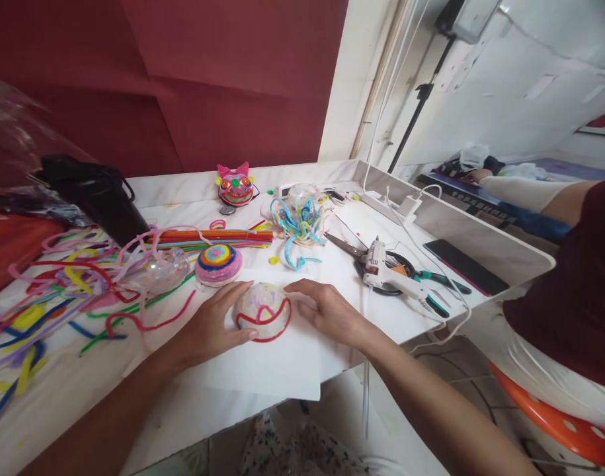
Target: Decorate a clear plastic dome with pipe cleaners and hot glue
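Observation:
A whitish half-dome [263, 311] with a red pipe cleaner bent along its front sits on white paper [292, 370] near the table's front edge. My left hand [210, 324] curves round its left side, thumb at the front and fingers at the back. Beside the dome's upper right edge is my right hand [326, 311], fingers curved and thumb apart; whether its fingertips touch the dome I cannot tell. Just behind my left hand stands a second dome [219, 264], covered in coloured rings of pipe cleaner.
Loose pipe cleaners [79, 284] sprawl on the left by a black object [91, 198]. A pink decorated mask [235, 184] stands at the back. Rightward lie scissors [346, 246], a glue gun [386, 268], pliers [443, 281] and a phone [465, 266]. Another person [574, 284] is at right.

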Tool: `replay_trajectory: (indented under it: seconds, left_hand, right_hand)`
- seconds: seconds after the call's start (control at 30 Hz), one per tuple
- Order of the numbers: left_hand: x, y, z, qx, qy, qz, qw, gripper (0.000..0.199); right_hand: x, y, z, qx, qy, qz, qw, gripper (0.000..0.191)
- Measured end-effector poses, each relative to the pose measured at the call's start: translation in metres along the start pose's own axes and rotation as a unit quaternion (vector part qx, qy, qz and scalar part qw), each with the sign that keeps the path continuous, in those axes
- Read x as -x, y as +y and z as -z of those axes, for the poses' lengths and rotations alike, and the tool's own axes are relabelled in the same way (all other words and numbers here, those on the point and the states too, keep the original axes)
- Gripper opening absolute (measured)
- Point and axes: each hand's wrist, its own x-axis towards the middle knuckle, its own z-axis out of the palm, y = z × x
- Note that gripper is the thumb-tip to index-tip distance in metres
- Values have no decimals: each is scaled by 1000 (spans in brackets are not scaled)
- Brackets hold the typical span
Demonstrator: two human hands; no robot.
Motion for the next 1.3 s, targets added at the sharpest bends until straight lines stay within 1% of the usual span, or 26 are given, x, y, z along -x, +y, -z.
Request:
replay_trajectory:
  seconds: [0.07, 0.17, 0.27, 0.37, 0.47, 0.6, 0.67, 0.77, 0.83, 0.9, 0.97, 1.0, 1.07, 1.13, 1.2, 1.23, 1.3]
  left_hand:
    - [0, 0, 2, 4, -8, 9, 1000, 70]
    - [-1, -2, 3, 8, -12, 12, 1000, 63]
    - [-1, -4, 3, 14, -17, 9, 1000, 61]
    - [0, -5, 3, 26, -29, 14, 999, 61]
    - [1, -5, 3, 36, -37, 24, 998, 60]
    - [1, -4, 4, 40, -43, 37, 998, 62]
    - [2, -4, 3, 44, -44, 38, 997, 63]
    - [2, -3, 3, 47, -44, 34, 997, 63]
    - [2, -3, 4, 46, -43, 34, 997, 63]
    - [1, -2, 4, 43, -43, 36, 997, 63]
    - [1, -2, 4, 38, -43, 36, 998, 63]
    - [0, -2, 4, 36, -43, 35, 998, 62]
    - [1, -2, 4, 37, -42, 30, 998, 60]
    - [1, -3, 3, 40, -40, 27, 998, 60]
    - [1, -4, 3, 43, -38, 26, 998, 61]
    - [1, -5, 3, 43, -38, 25, 998, 61]
    - [1, -5, 3, 45, -39, 25, 998, 61]
  right_hand:
    - [-6, 1, -1, -2, 6, 34, 999, 28]
    - [-17, 1, -4, 14, 19, 118, 993, 21]
    - [-29, 1, -6, 81, 14, 195, 977, 18]
    - [-37, -2, -3, 174, -15, 230, 958, 19]
    - [-43, -11, 3, 272, -57, 246, 929, 18]
    - [-49, -25, 9, 374, -107, 287, 875, 20]
    - [-52, -29, 10, 396, -127, 312, 854, 21]
    - [-57, -32, 11, 412, -141, 354, 828, 24]
    - [-59, -31, 12, 416, -146, 378, 814, 27]
    - [-63, -29, 13, 417, -152, 390, 807, 27]
    - [-66, -25, 13, 403, -156, 384, 816, 24]
    - [-68, -22, 13, 387, -156, 375, 828, 22]
    - [-70, -16, 12, 331, -146, 348, 865, 18]
    - [-72, -9, 12, 251, -127, 320, 905, 14]
    - [-72, -2, 12, 166, -102, 290, 937, 13]
    - [-71, 1, 13, 129, -93, 277, 948, 12]
    - [-69, 4, 14, 84, -86, 260, 958, 12]
